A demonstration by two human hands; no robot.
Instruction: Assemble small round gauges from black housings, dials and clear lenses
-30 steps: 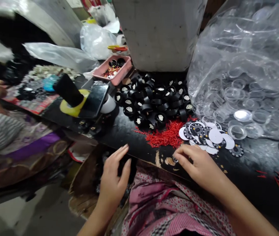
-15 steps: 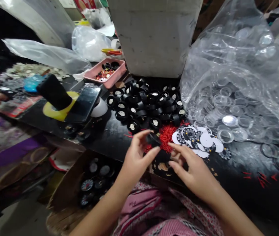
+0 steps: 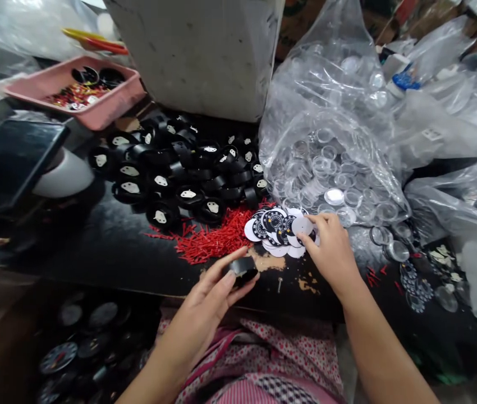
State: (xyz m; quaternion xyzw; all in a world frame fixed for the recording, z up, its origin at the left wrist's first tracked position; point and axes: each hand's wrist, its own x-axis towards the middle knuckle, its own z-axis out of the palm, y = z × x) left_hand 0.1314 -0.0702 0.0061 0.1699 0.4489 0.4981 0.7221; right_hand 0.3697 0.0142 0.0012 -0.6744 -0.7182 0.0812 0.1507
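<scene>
My left hand (image 3: 211, 289) is closed around a round black plastic case (image 3: 243, 270), held over the front edge of the dark table. Thumb and fingers of my right hand (image 3: 326, 244) pinch a white paper disc (image 3: 302, 225) at the right side of a pile of dial discs (image 3: 273, 222). Some of those discs lie white side up; others show black printed dials. Left of the pile is a heap of small red pointers (image 3: 213, 238). Behind it lie many black cases (image 3: 188, 193), several with pale inner parts.
A large plastic bag of clear round covers (image 3: 331, 151) stands at the right. A pink tray (image 3: 108, 106) of small parts and a phone (image 3: 15, 160) are on the left. Below the table's edge, finished-looking dials (image 3: 59, 357) sit in a box. A tiny screw (image 3: 279, 285) lies in front.
My right hand has moved right onto the disc pile and now grips a disc. My left hand still holds the black case, lower and nearer me. The view has swung right.
</scene>
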